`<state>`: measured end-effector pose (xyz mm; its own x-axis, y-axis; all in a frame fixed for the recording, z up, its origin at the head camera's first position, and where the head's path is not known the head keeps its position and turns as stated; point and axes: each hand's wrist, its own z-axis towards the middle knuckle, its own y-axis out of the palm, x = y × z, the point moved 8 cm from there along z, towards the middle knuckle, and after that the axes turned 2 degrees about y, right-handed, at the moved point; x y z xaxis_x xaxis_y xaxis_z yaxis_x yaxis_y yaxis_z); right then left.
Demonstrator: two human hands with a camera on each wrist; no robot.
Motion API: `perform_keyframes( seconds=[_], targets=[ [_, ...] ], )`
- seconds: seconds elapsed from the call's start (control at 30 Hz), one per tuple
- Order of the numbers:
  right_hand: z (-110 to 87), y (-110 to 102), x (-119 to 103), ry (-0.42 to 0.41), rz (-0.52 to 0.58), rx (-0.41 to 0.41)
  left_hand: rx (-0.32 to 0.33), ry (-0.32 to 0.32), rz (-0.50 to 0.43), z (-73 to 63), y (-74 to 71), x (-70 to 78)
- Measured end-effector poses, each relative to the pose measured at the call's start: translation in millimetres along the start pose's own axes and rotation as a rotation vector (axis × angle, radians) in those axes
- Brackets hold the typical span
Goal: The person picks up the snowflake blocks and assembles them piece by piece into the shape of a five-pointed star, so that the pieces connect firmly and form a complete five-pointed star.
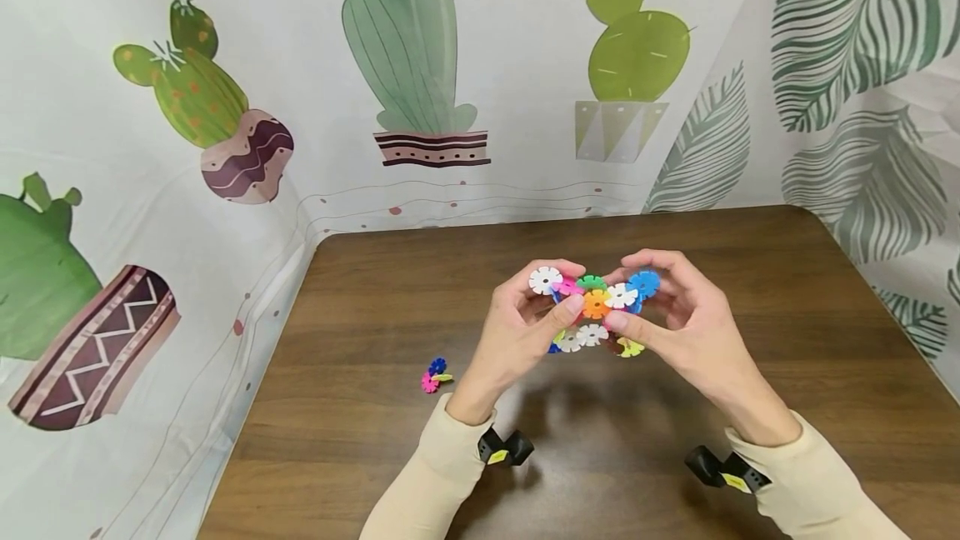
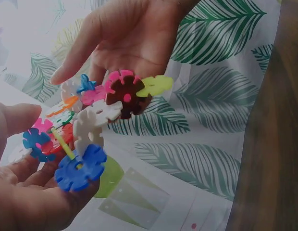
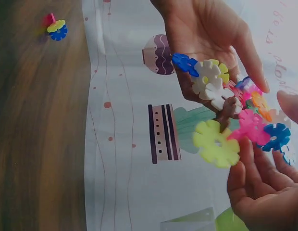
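Observation:
A structure of notched snowflake discs (image 1: 596,304) in many colours is held up above the table between both hands. My left hand (image 1: 513,323) grips its left side, thumb in front beside the orange disc. On the other side my right hand (image 1: 693,327) holds it, thumb close below the front white disc and fingers behind. In the left wrist view, a blue disc (image 2: 80,167) and a brown disc (image 2: 124,96) hang along the lower row. The right wrist view shows a yellow-green disc (image 3: 216,144) at one end. Fingers behind the structure are partly hidden.
On the wooden table (image 1: 337,415), left of the hands, lies a small joined cluster of pink, yellow and blue discs (image 1: 433,377). A cloth (image 1: 525,65) printed with cacti and leaves hangs behind and beside the table. Each wrist wears a black camera.

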<state>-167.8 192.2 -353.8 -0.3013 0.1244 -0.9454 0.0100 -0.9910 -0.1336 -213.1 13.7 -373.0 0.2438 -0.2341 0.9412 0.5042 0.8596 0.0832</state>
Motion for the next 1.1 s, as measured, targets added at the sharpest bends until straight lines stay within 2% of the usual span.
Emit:
perform_keyframes(
  seconds=[0.2,0.37,0.5,0.67,0.8,1.1],
  targets=[
    [-0.6,-2.4,-3.8,-0.011,0.016,0.061,0.017,0.027,-0.003,-0.5,-4.1,2.8],
    [-2.3,-4.5,-3.9,-0.01,0.046,0.077,0.017,0.037,-0.038,-0.3,-4.8,5.7],
    [-1.5,-4.3,-5.1,-0.029,0.074,0.063,0.012,0.009,-0.052,-0.2,-4.0,4.8],
    [-1.5,-3.6,-5.3,-0.026,0.08,0.048,0.034,-0.023,0.004,-0.8,-6.3,3.3],
    [-1.5,-2.5,-4.8,-0.012,0.075,0.038,0.069,0.001,0.012,-0.8,-9.7,5.5],
    [-1.0,4.0,-4.1,-0.002,0.158,-0.025,0.13,0.045,0.016,-2.6,-16.7,9.5]
  ],
)
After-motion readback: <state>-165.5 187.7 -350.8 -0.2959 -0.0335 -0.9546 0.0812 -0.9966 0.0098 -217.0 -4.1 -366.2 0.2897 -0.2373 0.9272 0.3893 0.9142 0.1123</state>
